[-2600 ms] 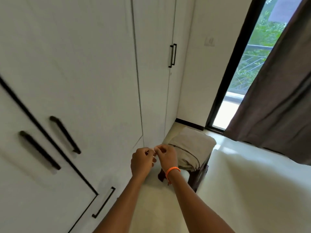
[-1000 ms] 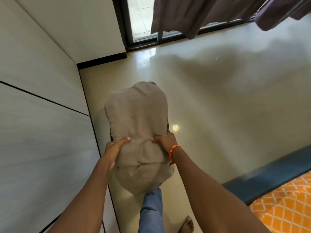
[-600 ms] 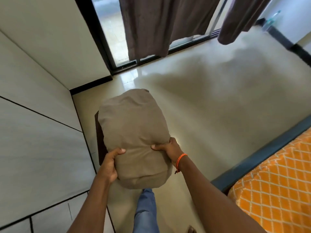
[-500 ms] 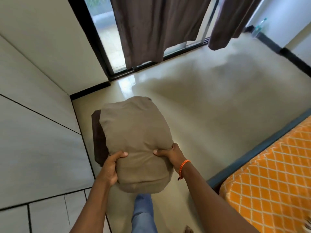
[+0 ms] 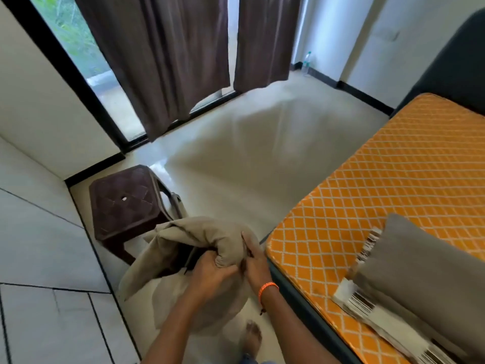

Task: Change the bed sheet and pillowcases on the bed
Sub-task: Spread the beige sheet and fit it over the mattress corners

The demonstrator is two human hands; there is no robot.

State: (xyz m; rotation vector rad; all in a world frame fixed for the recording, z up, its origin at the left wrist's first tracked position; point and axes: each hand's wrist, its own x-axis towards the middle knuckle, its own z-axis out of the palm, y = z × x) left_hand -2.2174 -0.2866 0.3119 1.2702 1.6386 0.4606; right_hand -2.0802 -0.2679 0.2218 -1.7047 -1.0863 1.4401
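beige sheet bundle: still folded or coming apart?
Coming apart. The beige fabric bundle hangs in loose flaps while the left hand and right hand grip it above the floor.

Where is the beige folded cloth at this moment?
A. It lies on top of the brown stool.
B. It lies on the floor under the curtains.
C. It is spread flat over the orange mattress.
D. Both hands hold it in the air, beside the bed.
D: the left hand and right hand grip the beige cloth above the floor, while the brown stool top is bare.
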